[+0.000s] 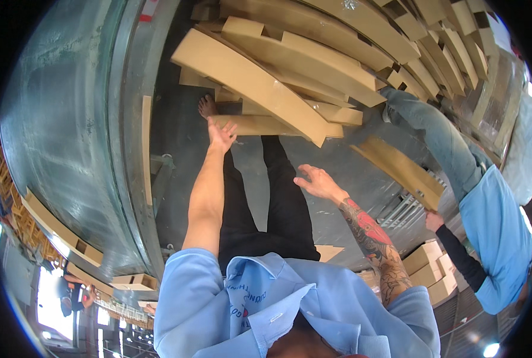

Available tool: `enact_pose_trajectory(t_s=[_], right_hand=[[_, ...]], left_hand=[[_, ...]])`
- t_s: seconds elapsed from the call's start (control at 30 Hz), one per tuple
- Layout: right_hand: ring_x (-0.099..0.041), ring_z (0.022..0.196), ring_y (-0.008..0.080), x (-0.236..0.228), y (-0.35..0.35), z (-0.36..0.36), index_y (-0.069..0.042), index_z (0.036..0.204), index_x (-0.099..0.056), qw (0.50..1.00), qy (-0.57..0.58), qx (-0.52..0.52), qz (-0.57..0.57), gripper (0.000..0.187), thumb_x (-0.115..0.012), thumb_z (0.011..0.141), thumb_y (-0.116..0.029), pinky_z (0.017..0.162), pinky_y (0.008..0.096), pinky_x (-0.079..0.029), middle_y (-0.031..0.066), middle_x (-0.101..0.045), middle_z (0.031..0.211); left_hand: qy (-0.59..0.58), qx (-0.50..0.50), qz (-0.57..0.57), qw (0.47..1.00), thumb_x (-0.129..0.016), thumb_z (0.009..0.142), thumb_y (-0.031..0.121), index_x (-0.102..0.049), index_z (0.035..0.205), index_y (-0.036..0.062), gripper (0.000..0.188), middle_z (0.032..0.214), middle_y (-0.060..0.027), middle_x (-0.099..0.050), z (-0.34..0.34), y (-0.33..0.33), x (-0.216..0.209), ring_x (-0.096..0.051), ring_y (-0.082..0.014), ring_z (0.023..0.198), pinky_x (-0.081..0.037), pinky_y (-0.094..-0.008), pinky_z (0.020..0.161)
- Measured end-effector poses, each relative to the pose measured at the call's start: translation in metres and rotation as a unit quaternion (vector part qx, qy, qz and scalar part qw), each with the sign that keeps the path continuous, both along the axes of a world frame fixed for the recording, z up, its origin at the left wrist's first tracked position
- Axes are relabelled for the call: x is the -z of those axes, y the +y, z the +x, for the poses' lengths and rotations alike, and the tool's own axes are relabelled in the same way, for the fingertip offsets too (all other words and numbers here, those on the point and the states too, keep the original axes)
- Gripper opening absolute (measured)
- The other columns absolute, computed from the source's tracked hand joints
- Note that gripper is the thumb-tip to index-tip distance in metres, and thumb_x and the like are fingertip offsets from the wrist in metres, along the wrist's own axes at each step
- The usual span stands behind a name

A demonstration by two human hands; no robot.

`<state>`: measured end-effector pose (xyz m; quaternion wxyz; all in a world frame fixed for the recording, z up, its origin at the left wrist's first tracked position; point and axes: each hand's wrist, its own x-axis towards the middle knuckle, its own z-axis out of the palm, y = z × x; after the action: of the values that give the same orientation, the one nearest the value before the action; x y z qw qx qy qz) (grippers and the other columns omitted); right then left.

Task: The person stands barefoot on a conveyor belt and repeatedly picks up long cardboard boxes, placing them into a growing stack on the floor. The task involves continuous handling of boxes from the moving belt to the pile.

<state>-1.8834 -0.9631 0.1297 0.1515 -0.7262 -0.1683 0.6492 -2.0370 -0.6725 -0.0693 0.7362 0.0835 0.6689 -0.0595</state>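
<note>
My left hand [222, 135] is stretched forward with its fingers spread. It overlaps the near-left end of a narrow cardboard piece [257, 125]; whether it touches it I cannot tell. My right hand [321, 182] hovers over the grey floor with the fingers apart and nothing in them. Just ahead of both hands, a long folded cardboard box [248, 83] slants down to the right across other cardboard. Behind it lies a heap of similar long brown boxes [320, 62]. On the right, a co-worker's hand [434, 221] is at the end of another long cardboard piece [400, 170].
To my left runs a large green-grey machine or table surface [69, 107]. A thin cardboard strip [147, 149] stands along its edge. The co-worker in a blue shirt [496, 232] bends close on my right. Cardboard boxes [430, 268] are stacked behind, and a bare foot [207, 106] shows ahead.
</note>
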Motion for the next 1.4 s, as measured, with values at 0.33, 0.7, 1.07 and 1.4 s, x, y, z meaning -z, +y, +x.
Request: enact_pose_trajectory(t_s=[0.33,0.7,1.07,1.4], right_hand=[[-0.067,0.109,0.0299,-0.025,-0.032,-0.033,0.0,0.125,-0.062,0.961,-0.078,0.236,-0.119,0.054,-0.064,0.093,-0.043,0.094,0.0397,-0.052,0.0193,-0.07,0.116],[-0.067,0.097,0.0194,-0.084,0.009,-0.107,0.002,0.118,-0.066,0.878,-0.107,0.46,-0.074,0.047,-0.065,0.093,-0.038,0.083,0.0335,-0.054,0.0141,-0.071,0.103],[-0.066,0.078,0.0163,-0.113,0.009,-0.118,0.0,0.114,-0.067,0.797,-0.192,0.573,-0.01,0.043,-0.065,0.092,-0.037,0.076,0.031,-0.054,0.0102,-0.071,0.099],[-0.062,0.065,0.0148,-0.039,-0.089,-0.267,-0.002,0.1,-0.068,0.702,-0.068,0.707,-0.059,0.035,-0.068,0.091,-0.036,0.06,0.0313,-0.05,0.004,-0.065,0.079]], left_hand=[[0.029,0.344,0.088,0.934,-0.032,0.1,0.066,-0.032,0.154,0.0124,0.077,0.14,-0.0143,-0.057,-0.054,0.031,-0.096,-0.059,-0.0284,0.12,-0.029,-0.0524,0.11],[-0.045,0.365,0.179,0.912,-0.048,0.101,0.047,-0.042,0.147,0.011,0.058,0.137,-0.0131,-0.059,-0.053,0.163,-0.201,-0.06,-0.0285,0.121,-0.033,-0.0537,0.109],[-0.014,0.439,0.142,0.887,-0.044,0.101,0.046,-0.051,0.138,0.006,0.055,0.132,-0.0125,-0.063,-0.104,0.178,-0.2,-0.059,-0.0284,0.12,-0.033,-0.053,0.107],[-0.088,0.511,0.159,0.84,-0.051,0.099,0.044,-0.057,0.124,0.011,0.042,0.122,-0.009,-0.068,-0.048,0.088,-0.23,-0.065,-0.0214,0.104,-0.043,-0.043,0.089]])
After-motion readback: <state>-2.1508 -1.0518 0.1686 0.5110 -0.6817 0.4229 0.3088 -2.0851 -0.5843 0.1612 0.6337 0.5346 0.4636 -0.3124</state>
